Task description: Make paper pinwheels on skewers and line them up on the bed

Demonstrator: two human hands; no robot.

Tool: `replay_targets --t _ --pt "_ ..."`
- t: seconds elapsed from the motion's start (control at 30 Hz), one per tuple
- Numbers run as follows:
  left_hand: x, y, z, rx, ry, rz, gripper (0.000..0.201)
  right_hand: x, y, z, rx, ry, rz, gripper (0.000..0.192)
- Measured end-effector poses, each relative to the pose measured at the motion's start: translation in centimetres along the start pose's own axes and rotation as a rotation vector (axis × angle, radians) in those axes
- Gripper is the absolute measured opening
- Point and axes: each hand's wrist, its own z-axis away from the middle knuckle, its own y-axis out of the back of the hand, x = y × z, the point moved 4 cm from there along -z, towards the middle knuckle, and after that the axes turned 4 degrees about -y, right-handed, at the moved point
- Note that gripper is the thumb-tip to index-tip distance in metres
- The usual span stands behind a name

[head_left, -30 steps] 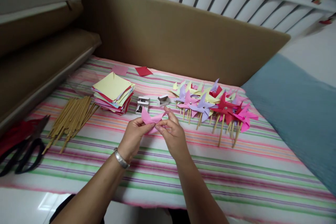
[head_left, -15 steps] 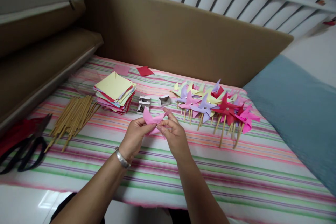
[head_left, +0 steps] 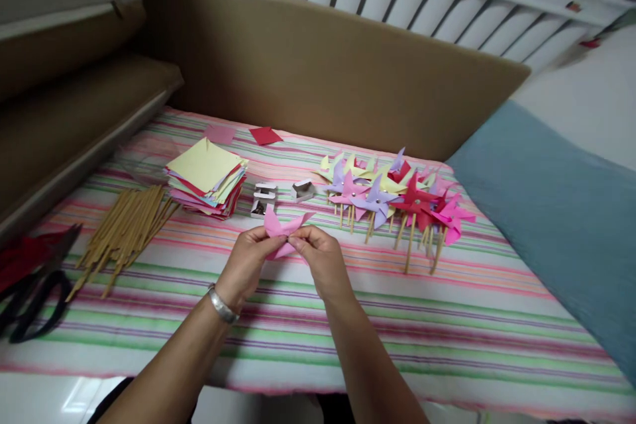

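Note:
Between my two hands is a pink paper pinwheel [head_left: 283, 226], its corners bent in toward the centre. My left hand [head_left: 248, 258] pinches it from the left, thumb on the folded middle. On the other side my right hand [head_left: 320, 258] has thumb and fingertips closed at the same centre. Anything small under the fingertips is hidden. Just beyond the hands stand a small open box [head_left: 263, 201] with dark little pieces inside and a second small white box [head_left: 303, 191].
A stack of coloured paper squares [head_left: 203, 169] lies left, near a pile of wooden sticks [head_left: 122, 228] and black-handled scissors [head_left: 42, 305]. Several finished pinwheels [head_left: 417, 202] lie to the right. A brown board [head_left: 322, 73] stands behind the striped cloth [head_left: 447, 324].
My right hand's raised fingers have come down and curled in at the pinwheel's centre. The whole view has shifted slightly, so things sit a little further left.

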Motion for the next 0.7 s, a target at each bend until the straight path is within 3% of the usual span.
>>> replay_targets --t 0.27,0.7 --pt "0.38 -0.01 -0.12 -0.082 0.058 -0.026 0.015 -0.02 0.04 -0.03 -0.024 -0.031 -0.100 0.012" --pt "-0.22 -0.08 -0.18 -0.095 0.029 -0.002 0.018 -0.28 0.22 0.18 0.006 -0.009 -0.008 0.012"
